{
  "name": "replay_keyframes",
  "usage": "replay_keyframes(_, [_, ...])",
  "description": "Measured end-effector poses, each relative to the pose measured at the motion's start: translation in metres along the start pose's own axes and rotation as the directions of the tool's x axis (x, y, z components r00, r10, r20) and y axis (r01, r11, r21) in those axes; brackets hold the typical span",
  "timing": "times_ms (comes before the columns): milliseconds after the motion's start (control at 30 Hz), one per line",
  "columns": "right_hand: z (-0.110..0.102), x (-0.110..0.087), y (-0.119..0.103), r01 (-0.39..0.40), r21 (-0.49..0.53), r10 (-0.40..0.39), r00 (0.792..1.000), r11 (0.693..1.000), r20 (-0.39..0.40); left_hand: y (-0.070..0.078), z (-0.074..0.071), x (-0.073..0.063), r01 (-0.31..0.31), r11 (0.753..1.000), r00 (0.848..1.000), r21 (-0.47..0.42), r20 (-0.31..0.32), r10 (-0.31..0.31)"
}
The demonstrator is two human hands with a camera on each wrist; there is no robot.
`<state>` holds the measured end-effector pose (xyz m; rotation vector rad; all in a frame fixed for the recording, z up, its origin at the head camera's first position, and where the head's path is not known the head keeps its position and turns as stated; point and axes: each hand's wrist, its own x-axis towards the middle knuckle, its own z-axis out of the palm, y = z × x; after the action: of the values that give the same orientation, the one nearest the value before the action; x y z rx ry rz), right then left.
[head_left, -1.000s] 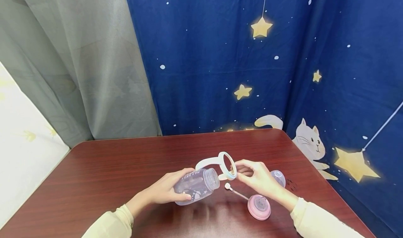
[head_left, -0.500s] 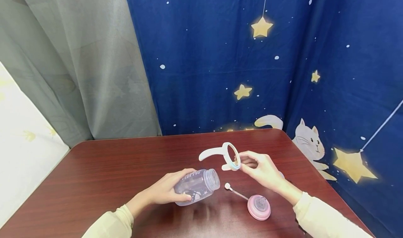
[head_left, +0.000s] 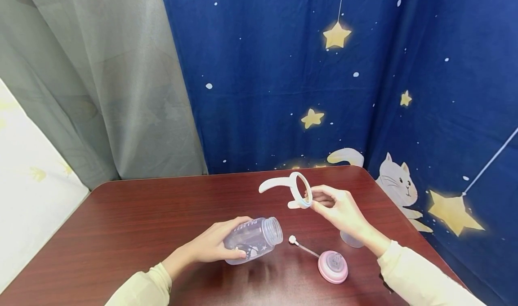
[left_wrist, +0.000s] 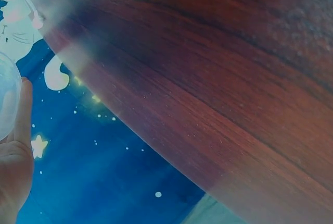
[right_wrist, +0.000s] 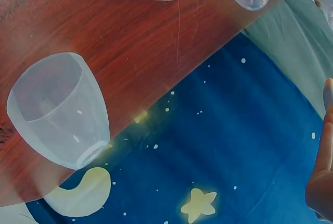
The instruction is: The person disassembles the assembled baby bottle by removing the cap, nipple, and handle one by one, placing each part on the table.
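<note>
A clear baby bottle point(head_left: 251, 239) without a top lies tilted in my left hand point(head_left: 212, 245), its threaded mouth facing right. Fingers and thumb wrap its body. My right hand point(head_left: 340, 209) pinches the rim of a white bottle handle ring point(head_left: 277, 183) with curved arms, raised over the table and apart from the bottle. Below it, the pink nipple collar point(head_left: 332, 267) rests on the table, its straw with a white weighted end pointing left. A clear dome cap point(head_left: 351, 240) stands partly hidden behind my right wrist; the right wrist view shows the cap point(right_wrist: 62, 112) whole.
The dark red wooden table point(head_left: 154, 216) has its far edge along a grey curtain point(head_left: 129, 81) and a blue starry curtain point(head_left: 275, 72). On the right, the table edge runs close beside my right forearm.
My right hand has carried the handle ring up and to the right, away from the bottle mouth. The left hand and bottle have stayed put.
</note>
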<state>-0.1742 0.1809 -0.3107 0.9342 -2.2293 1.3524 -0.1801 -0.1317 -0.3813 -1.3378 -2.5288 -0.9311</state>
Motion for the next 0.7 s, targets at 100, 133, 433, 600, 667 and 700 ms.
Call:
replay_keyframes(100, [-0.001,0.002,0.001,-0.011,-0.005,0.011,1.000,1.000,-0.018,-0.001,0.000,0.000,0.005,1.000,1.000,0.000,0.003,-0.005])
replay_keyframes(133, [-0.001,0.003,0.002,-0.015,-0.006,0.015,1.000,1.000,-0.025,-0.001,0.000,0.000,0.006,1.000,1.000,0.002,0.004,-0.006])
replay_keyframes(433, [-0.001,0.008,0.031,-0.047,-0.016,0.046,0.998,0.999,-0.050,-0.003,0.000,0.000,0.006,1.000,1.000,0.006,0.011,-0.006])
replay_keyframes(600, [-0.001,0.010,0.036,-0.029,-0.006,0.029,0.998,1.000,-0.057,-0.004,0.001,0.000,0.006,1.000,1.000,-0.001,0.014,-0.006])
replay_keyframes(667, [-0.001,0.012,0.036,-0.027,-0.003,0.027,0.998,1.000,-0.059,-0.004,0.001,0.001,0.000,1.000,1.000,-0.003,0.013,0.000])
replay_keyframes(700, [0.000,0.012,0.037,-0.028,-0.003,0.028,0.998,1.000,-0.060,-0.004,0.001,0.001,-0.004,1.000,1.000,-0.003,0.013,0.004])
